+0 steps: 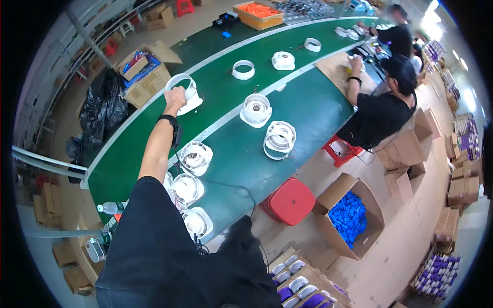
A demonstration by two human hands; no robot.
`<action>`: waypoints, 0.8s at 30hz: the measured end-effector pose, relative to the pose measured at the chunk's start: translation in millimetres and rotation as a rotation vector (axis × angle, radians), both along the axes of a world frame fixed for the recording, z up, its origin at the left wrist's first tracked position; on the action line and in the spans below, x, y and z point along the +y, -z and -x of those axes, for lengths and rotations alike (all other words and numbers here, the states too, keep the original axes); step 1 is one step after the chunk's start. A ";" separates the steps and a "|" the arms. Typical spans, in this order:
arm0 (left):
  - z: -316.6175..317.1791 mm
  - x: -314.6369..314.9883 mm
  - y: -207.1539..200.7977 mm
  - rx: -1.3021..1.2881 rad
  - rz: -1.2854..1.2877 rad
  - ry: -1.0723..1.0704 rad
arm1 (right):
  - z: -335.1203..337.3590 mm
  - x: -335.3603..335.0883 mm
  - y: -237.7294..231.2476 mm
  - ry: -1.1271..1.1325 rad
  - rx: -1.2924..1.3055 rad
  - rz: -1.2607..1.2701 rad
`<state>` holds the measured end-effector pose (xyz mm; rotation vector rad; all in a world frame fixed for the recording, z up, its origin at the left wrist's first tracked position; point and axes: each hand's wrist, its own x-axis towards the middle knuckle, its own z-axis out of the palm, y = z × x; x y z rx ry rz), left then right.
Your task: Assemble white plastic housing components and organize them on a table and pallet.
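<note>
My left hand (pixel 175 98) reaches out over the green conveyor belt, its fingers wrapped round the upright white ring of a white plastic housing (pixel 191 102). A black band with a cable circles that wrist. My right hand is out of view. Nearer to me on the dark green table (pixel 233 167), white round housings (pixel 195 158) with thin wires stand in a row. Two more, an open-looped housing (pixel 280 138) and a squat housing (pixel 256 109), sit farther along the table.
Farther along the belt lie a white ring (pixel 243 70) and another housing (pixel 283 60). Co-workers (pixel 382 110) sit on the right. A red stool (pixel 289 200) and a carton of blue parts (pixel 354 244) stand beside the table. Plastic bottles (pixel 111 207) are at the lower left.
</note>
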<state>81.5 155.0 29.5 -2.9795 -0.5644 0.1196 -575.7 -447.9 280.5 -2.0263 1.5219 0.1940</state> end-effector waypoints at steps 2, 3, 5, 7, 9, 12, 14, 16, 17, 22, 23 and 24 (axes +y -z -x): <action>6.2 29.2 33.5 -0.149 -0.062 -0.016 | -36.7 -13.5 18.5 -0.085 0.029 0.003; 4.6 45.7 45.6 -0.068 -0.099 -0.073 | -54.3 -20.3 27.3 -0.132 0.042 0.000; 12.4 30.1 74.9 -0.085 0.050 -0.179 | -84.5 -21.8 31.6 -0.189 0.100 0.048; 30.4 55.9 84.9 -0.051 0.022 -0.210 | -120.7 -30.9 44.3 -0.288 0.127 0.037; 38.8 60.9 100.2 0.026 0.080 -0.138 | -148.8 -23.9 45.9 -0.349 0.155 0.058; 69.2 75.5 109.6 -0.177 0.278 -0.100 | -186.4 -5.9 51.5 -0.445 0.079 0.221; 101.8 102.3 113.8 -0.315 0.278 -0.203 | -181.8 -32.1 78.5 -0.424 0.032 0.021; 126.4 124.5 129.1 -0.143 0.240 -0.346 | -193.5 -43.9 106.1 -0.491 0.064 -0.068; 147.9 161.8 128.9 0.051 0.225 -0.357 | -211.9 -33.9 121.7 -0.599 0.138 0.008; 173.8 131.0 152.4 -0.012 0.065 -0.352 | -341.0 22.6 177.0 -0.915 0.078 0.194; 163.6 104.7 140.6 -0.058 0.028 -0.274 | -374.6 35.2 179.6 -0.999 0.026 0.269; 147.9 80.4 126.9 -0.096 0.115 -0.166 | -398.0 17.9 209.2 -1.065 -0.043 0.282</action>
